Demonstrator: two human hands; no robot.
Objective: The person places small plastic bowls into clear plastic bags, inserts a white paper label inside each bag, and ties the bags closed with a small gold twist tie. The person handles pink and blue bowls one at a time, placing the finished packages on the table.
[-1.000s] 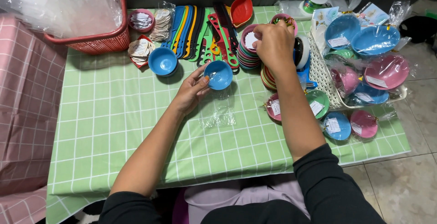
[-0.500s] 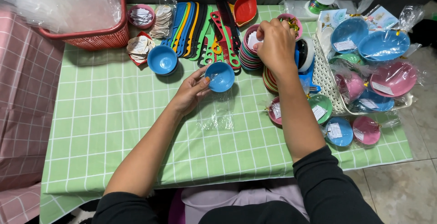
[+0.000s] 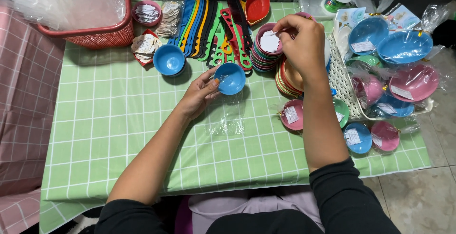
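left hand (image 3: 199,94): fingers (image 3: 212,85) clamping the rim of a small blue bowl (image 3: 230,78), tilting it up off the surface (image 3: 118,134); same grip as half a second ago, bowl barely shifting.
right hand (image 3: 304,44): fingers (image 3: 284,25) pinching together on a white paper tag (image 3: 270,41) sitting atop the stack of coloured bowls (image 3: 263,56); a second ago the hand was hovering over the stack, now it is closing on the tag.
read: looks like the tag is being picked while the blue bowl is waiting at 9 o'clock of the stack.
clear bag (image 3: 227,120): lying flat at 6 o'clock of the held bowl, empty.
second blue bowl (image 3: 169,59): resting at 10 o'clock of the left hand, untouched.
combs (image 3: 213,27): fanning out at 12 o'clock of the held bowl.
bagged bowls (image 3: 403,67): piling up in a white tray (image 3: 339,77) at 3 o'clock of the right hand.
red basket (image 3: 102,34): sitting at far 10 o'clock, holding clear plastic.
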